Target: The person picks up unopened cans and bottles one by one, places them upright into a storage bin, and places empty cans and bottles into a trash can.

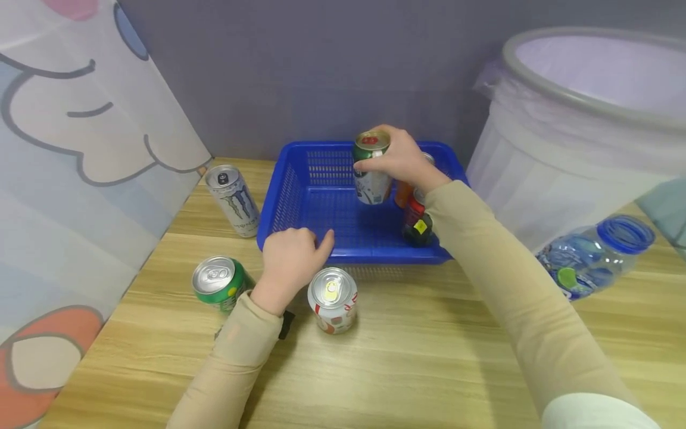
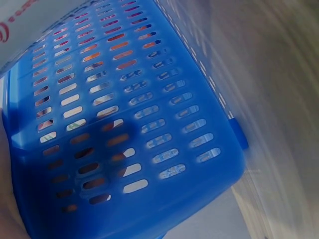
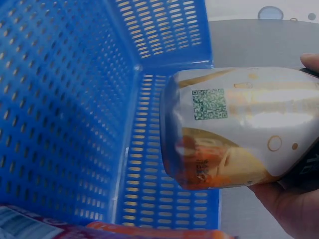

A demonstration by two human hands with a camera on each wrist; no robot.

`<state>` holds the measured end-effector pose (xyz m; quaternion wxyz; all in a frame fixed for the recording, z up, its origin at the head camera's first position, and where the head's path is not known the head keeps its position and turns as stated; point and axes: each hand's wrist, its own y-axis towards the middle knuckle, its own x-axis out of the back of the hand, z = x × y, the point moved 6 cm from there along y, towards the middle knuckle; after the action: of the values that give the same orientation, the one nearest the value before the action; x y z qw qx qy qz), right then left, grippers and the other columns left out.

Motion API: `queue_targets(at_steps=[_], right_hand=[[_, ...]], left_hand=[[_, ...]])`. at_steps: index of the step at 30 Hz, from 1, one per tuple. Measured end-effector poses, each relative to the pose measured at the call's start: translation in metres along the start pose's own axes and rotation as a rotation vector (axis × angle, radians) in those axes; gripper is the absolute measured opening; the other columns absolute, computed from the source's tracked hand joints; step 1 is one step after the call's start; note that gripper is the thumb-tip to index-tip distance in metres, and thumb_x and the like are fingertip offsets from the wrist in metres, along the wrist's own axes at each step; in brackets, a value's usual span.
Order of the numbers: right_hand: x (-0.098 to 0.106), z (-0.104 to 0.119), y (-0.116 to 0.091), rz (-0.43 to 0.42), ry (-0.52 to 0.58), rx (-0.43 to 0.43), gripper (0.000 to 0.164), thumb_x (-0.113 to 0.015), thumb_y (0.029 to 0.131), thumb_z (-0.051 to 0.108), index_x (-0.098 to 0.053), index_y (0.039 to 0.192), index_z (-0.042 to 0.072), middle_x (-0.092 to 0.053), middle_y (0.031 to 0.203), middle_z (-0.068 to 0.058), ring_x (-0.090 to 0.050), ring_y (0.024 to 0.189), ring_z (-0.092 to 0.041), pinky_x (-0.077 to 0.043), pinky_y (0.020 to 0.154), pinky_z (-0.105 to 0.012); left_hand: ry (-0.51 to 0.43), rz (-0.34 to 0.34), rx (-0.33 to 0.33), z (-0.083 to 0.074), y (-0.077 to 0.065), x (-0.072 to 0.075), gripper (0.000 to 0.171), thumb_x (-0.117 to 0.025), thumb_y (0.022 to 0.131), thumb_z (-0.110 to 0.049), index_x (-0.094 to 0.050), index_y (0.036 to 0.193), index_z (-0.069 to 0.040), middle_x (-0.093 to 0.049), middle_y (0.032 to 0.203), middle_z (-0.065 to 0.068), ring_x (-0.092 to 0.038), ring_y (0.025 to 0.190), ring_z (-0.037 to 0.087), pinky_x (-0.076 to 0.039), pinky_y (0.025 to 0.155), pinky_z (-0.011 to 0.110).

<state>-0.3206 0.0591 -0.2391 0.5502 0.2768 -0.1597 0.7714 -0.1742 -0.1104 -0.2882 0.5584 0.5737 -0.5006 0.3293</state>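
My right hand [image 1: 399, 158] grips a drink can [image 1: 372, 185], green at the top and white with gold below, upright above the blue plastic basket [image 1: 337, 257]. In the right wrist view the can [image 3: 229, 129] shows a QR code near its base. At the basket's front left rim, my left hand [image 1: 292, 259] holds on with its fingers bent over the edge; the fingertips are hidden. Inside the basket, on the right, are a dark red container [image 1: 415, 214] with a yellow mark and an orange can [image 1: 403, 193], partly covered by my right arm.
A white-and-red can [image 1: 332, 301] stands in front of the basket, a green can [image 1: 217, 280] to its left. Left of the basket is a white Monster can [image 1: 236, 205]. A clear wide-mouthed bottle [image 1: 589, 262] lies at right, beside a large lined bin [image 1: 563, 131].
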Motion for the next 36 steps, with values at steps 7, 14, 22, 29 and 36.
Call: queue_targets(at_steps=[7,14,22,29,36], right_hand=[[-0.004,-0.014,0.001,-0.034,0.03,-0.021,0.067,-0.079,0.074,0.027,-0.048,0.131,0.008,-0.058,0.121,-0.011,-0.057,0.104,-0.025,-0.049,0.088,-0.041],[-0.011,-0.02,0.002,-0.028,-0.011,-0.033,0.072,-0.079,0.073,0.028,-0.046,0.133,0.007,-0.056,0.123,-0.011,-0.056,0.105,-0.024,-0.048,0.087,-0.039],[-0.014,-0.02,0.002,-0.023,-0.092,-0.039,0.077,-0.082,0.07,0.028,-0.045,0.134,0.006,-0.056,0.123,-0.013,-0.054,0.107,-0.026,-0.045,0.09,-0.04],[-0.021,-0.022,0.003,0.044,-0.129,-0.042,0.082,-0.084,0.068,0.027,-0.042,0.135,0.008,-0.055,0.123,-0.012,-0.054,0.109,-0.028,-0.044,0.094,-0.042],[-0.029,-0.016,0.004,0.097,-0.22,0.055,0.077,-0.087,0.064,0.021,-0.046,0.128,0.005,-0.055,0.126,-0.012,-0.052,0.114,-0.027,-0.041,0.099,-0.04]], left_hand=[[0.002,0.004,-0.001,-0.002,-0.001,0.001,0.058,-0.046,0.093,-0.043,-0.036,0.042,-0.017,-0.036,0.04,-0.002,-0.041,0.037,0.018,-0.027,0.035,0.031],[0.005,-0.005,-0.008,-0.001,-0.002,0.002,0.058,-0.047,0.092,-0.043,-0.036,0.042,-0.017,-0.035,0.039,-0.002,-0.041,0.037,0.018,-0.027,0.035,0.03],[0.0,-0.032,-0.023,-0.001,-0.003,0.005,0.058,-0.049,0.092,-0.041,-0.035,0.041,-0.017,-0.032,0.039,-0.004,-0.04,0.036,0.017,-0.025,0.034,0.029],[0.009,-0.04,-0.03,0.0,-0.004,0.007,0.058,-0.049,0.092,-0.041,-0.035,0.042,-0.016,-0.032,0.039,-0.003,-0.039,0.036,0.017,-0.026,0.034,0.029],[0.012,-0.033,-0.024,0.001,-0.004,0.006,0.058,-0.049,0.092,-0.041,-0.036,0.042,-0.016,-0.033,0.039,-0.003,-0.039,0.036,0.018,-0.026,0.034,0.029]])
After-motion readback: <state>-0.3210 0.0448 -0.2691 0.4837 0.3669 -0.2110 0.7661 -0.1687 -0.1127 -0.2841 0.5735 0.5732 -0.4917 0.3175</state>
